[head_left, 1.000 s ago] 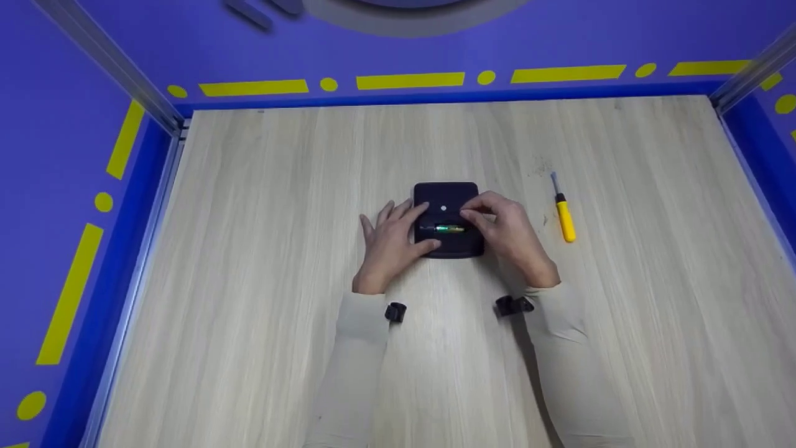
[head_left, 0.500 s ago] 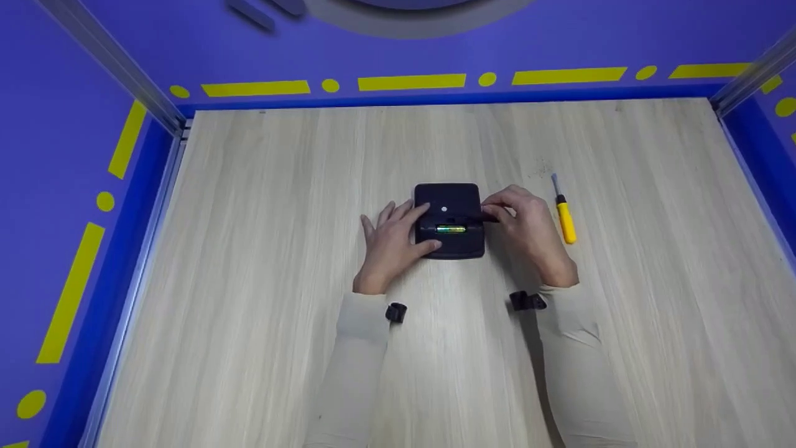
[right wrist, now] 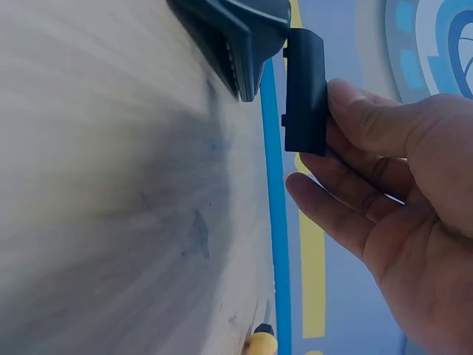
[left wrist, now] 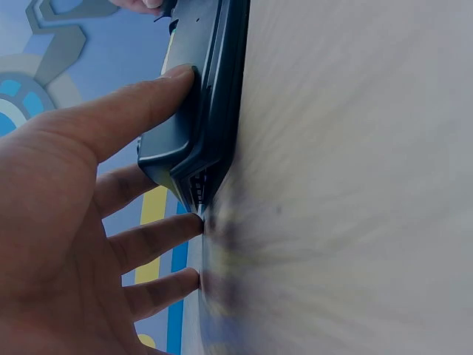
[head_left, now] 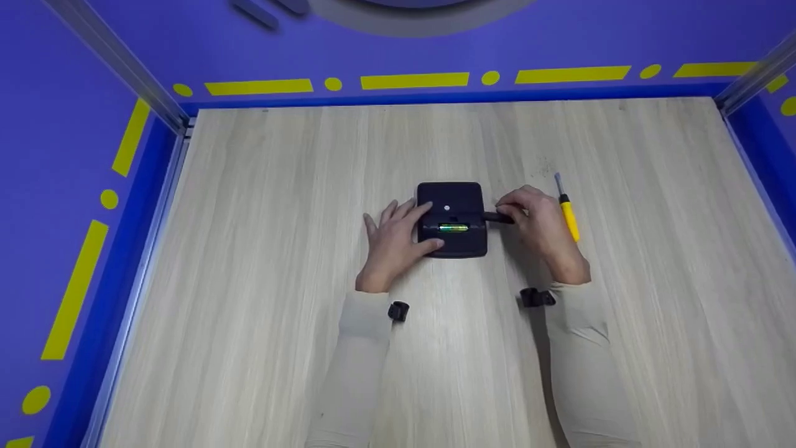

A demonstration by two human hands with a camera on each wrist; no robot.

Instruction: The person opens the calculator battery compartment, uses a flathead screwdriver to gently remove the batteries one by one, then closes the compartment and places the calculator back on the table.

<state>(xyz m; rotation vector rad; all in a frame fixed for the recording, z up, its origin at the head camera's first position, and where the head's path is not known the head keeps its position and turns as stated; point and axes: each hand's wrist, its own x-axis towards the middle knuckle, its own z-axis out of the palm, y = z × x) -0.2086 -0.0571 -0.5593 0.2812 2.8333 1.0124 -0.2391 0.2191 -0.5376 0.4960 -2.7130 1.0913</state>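
1. Nearest are two pale sleeves (head_left: 357, 373), with a black clip (head_left: 398, 312) by the left cuff and another by the right.
2. The left hand (head_left: 395, 246) lies with its fingers spread, thumb and index finger resting on the device (head_left: 465, 214); it grips nothing.
3. The right hand (head_left: 546, 230) pinches the cover (right wrist: 305, 92) between thumb and fingers, just off the device's right side. Whether cover and device touch, I cannot tell.
4. The device — black, lying around the middle of the table — holds a shiny green and gold battery (head_left: 453, 228), set crosswise and exposed. A white dot (head_left: 446, 208) marks the casing beyond it.
5. A yellow-handled screwdriver (head_left: 571, 221) lies just beside the right hand, tip pointing away from the person.
6. Dark specks (head_left: 546, 167) are scattered near that tip on the table (head_left: 261, 249), pale and wood-grained.
7. Behind stands a blue wall (head_left: 404, 56) with yellow bars and dots — metal posts (head_left: 118, 62) at its corners.
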